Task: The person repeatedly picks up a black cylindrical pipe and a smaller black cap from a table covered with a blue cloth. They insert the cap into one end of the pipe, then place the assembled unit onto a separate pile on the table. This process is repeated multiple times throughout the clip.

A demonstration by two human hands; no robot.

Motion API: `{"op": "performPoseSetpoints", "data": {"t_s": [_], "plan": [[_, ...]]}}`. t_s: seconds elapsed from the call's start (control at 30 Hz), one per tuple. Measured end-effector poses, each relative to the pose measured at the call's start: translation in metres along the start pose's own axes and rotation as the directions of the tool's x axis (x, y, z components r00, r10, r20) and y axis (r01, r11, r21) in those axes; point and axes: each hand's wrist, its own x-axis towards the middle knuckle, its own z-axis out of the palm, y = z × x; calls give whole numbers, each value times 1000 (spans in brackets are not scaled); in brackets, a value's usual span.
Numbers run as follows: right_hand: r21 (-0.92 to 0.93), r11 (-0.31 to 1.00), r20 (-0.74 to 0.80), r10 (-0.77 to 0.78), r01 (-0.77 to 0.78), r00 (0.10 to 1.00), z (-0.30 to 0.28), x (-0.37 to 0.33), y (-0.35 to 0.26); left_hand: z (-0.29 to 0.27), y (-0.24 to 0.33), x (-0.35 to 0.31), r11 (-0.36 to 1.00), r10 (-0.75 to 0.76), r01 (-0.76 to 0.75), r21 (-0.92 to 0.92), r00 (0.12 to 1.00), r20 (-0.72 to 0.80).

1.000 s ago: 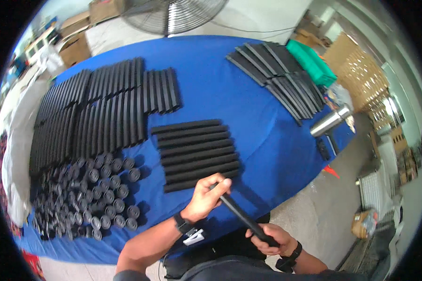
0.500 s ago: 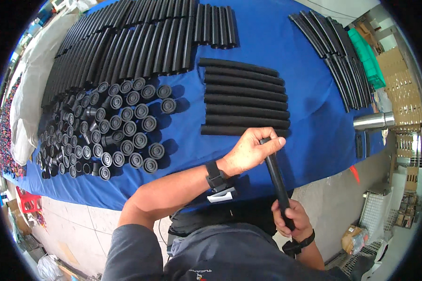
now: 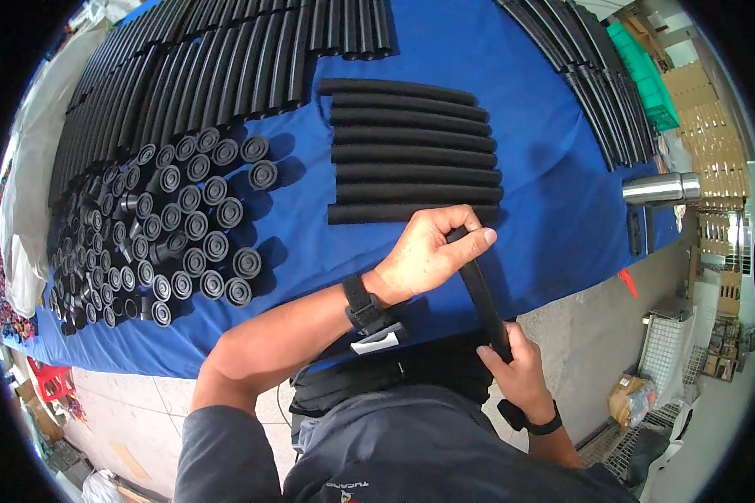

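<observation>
A black tube (image 3: 483,303) slants between my two hands in front of the table's near edge. At its upper end my left hand (image 3: 432,256) is closed round it, thumb lying over the end. Lower down, my right hand (image 3: 518,367) grips the other end, which is partly hidden by the fingers and palm. Just beyond my left hand, a row of similar black tubes (image 3: 415,157) lies side by side on the blue cloth (image 3: 554,201). Many round black caps with ringed faces (image 3: 195,226) stand or lie to the left of my left forearm.
Long rows of black tubes (image 3: 201,75) cover the far left, with another stack (image 3: 591,75) at the far right. A steel cylinder (image 3: 661,189) lies near the right edge beside a green crate (image 3: 642,75). White sheeting (image 3: 38,176) borders the left side.
My right hand has shifted its hold, turning from fingers curled round the tube's lower end to a grip with its back more in view. My left hand keeps hold. The whole view has shifted slightly.
</observation>
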Motion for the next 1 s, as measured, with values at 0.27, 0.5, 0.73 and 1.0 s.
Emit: {"op": "performPoseSetpoints", "data": {"t_s": [0.27, 0.5, 0.73, 1.0], "plan": [[167, 929, 104, 316, -330, 943, -7, -8, -14, 0, 4, 0, 997, -57, 58, -47, 998, 24], [-155, 988, -71, -26, 15, 997, 6, -4, -8, -2, 3, -1, 998, -21, 21, 51, 1000, 0], [185, 955, 128, 209, -231, 969, -7, -5, -11, -1, 8, -1, 993, -118, 118, -31, 993, 0], [40, 996, -26, 78, -77, 997, -4, -4, -2, -2, 6, 2, 998, -64, 63, 11, 998, 9]]}}
